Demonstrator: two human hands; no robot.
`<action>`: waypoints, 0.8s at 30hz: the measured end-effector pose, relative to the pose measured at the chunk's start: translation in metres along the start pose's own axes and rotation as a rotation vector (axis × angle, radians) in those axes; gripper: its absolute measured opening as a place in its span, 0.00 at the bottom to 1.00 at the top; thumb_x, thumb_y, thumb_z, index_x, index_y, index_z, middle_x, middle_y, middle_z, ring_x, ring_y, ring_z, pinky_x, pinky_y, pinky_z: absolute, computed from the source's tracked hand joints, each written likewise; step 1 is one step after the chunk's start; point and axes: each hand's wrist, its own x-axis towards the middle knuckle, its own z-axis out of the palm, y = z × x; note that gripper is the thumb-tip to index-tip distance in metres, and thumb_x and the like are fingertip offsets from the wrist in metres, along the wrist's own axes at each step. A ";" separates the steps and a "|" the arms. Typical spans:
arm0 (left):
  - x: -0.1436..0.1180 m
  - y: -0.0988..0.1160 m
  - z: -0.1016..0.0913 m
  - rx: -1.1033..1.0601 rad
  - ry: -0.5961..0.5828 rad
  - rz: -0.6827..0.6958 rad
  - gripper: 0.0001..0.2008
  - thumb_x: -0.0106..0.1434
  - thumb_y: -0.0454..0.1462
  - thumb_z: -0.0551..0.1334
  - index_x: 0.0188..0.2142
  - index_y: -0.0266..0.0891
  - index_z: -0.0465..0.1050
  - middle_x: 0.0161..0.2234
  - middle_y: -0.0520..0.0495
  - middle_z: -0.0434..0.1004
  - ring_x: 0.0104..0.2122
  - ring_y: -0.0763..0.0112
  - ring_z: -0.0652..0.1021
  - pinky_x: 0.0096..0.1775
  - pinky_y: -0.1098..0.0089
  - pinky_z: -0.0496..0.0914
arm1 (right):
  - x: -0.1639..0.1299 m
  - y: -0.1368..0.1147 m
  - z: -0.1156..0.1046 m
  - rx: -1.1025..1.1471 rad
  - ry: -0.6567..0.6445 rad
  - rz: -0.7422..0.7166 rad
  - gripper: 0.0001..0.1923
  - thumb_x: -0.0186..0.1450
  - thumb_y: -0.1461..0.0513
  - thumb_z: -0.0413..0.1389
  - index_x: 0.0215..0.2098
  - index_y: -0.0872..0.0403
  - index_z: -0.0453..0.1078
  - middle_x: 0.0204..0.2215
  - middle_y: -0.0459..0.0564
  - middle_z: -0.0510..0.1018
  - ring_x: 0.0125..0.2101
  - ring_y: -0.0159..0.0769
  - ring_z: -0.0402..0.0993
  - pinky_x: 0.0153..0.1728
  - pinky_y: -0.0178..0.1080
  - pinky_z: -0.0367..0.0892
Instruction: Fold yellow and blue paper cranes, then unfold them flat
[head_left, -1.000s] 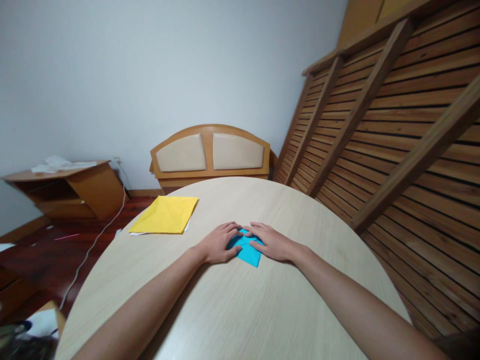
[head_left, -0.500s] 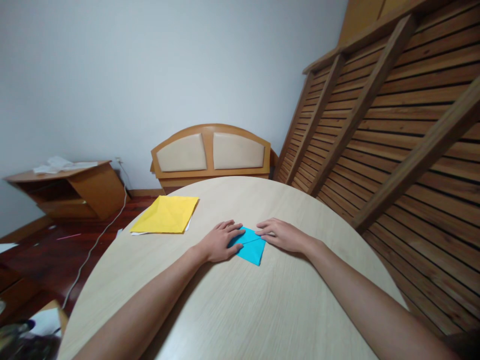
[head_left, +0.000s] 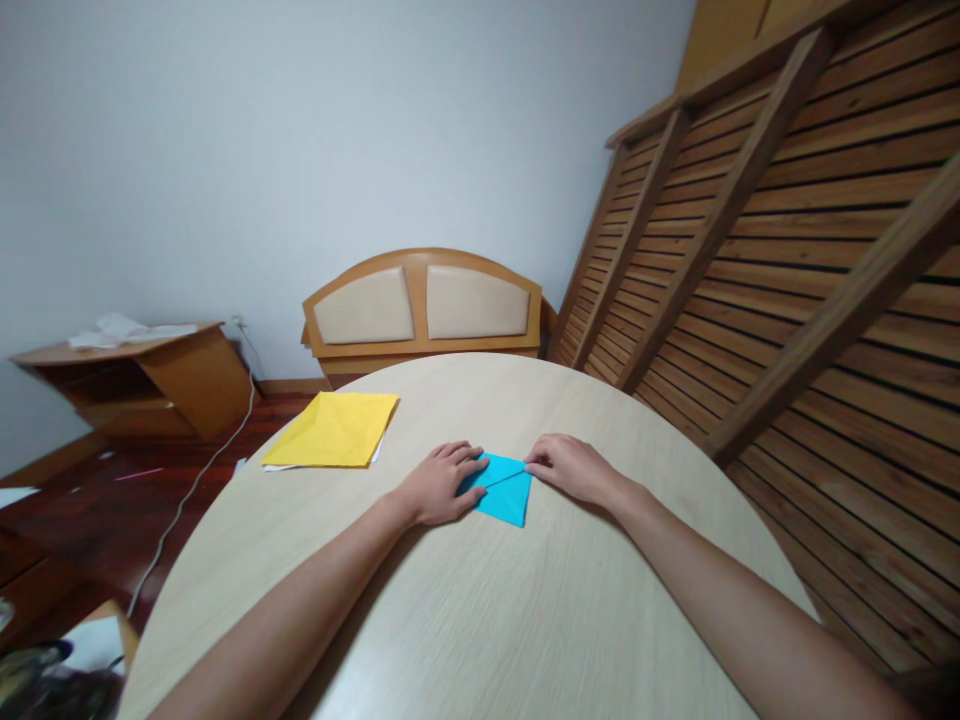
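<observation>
A small folded sheet of blue paper (head_left: 505, 498) lies flat on the round wooden table (head_left: 480, 620), with a diagonal fold line across its face. My left hand (head_left: 444, 484) rests open over the paper's left side, fingers spread and covering that end. At the upper right corner, my right hand (head_left: 564, 466) pinches the paper's edge between thumb and forefinger, its other fingers curled in. What lies under my left palm is hidden.
Yellow paper (head_left: 334, 430) lies over white sheets at the table's far left. Behind the table stands a padded headboard (head_left: 420, 300). Wooden slats (head_left: 750, 300) lean along the right. A cabinet (head_left: 172, 380) and a white cable (head_left: 180, 500) are at left.
My right hand has gone from lying with fingers extended on the paper to pinching its upper right corner. The blue paper has turned slightly. My left hand stays in place.
</observation>
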 end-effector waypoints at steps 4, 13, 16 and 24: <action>0.000 0.001 -0.001 0.002 0.013 0.009 0.27 0.69 0.48 0.55 0.62 0.38 0.66 0.61 0.37 0.68 0.61 0.50 0.66 0.62 0.50 0.61 | 0.000 -0.001 0.002 0.065 0.033 0.018 0.11 0.68 0.55 0.56 0.38 0.52 0.77 0.37 0.51 0.82 0.37 0.40 0.76 0.37 0.37 0.64; 0.001 0.006 -0.009 0.031 0.069 0.090 0.21 0.70 0.48 0.53 0.54 0.41 0.72 0.48 0.39 0.74 0.49 0.54 0.72 0.54 0.52 0.65 | 0.006 -0.005 0.013 0.359 0.137 0.155 0.10 0.67 0.58 0.54 0.41 0.54 0.75 0.35 0.51 0.83 0.35 0.38 0.78 0.36 0.36 0.68; 0.001 0.008 -0.011 0.035 0.075 0.122 0.19 0.70 0.47 0.53 0.51 0.42 0.75 0.44 0.41 0.75 0.45 0.57 0.73 0.52 0.55 0.66 | 0.008 -0.003 0.017 0.346 0.144 0.203 0.11 0.65 0.58 0.56 0.43 0.54 0.76 0.36 0.51 0.83 0.36 0.39 0.79 0.37 0.36 0.69; 0.003 0.008 -0.010 0.066 0.093 0.179 0.19 0.67 0.50 0.57 0.47 0.40 0.77 0.41 0.41 0.75 0.43 0.59 0.73 0.50 0.58 0.66 | 0.007 -0.005 0.016 0.269 0.122 0.265 0.15 0.64 0.55 0.57 0.45 0.53 0.77 0.37 0.51 0.83 0.38 0.40 0.79 0.37 0.36 0.68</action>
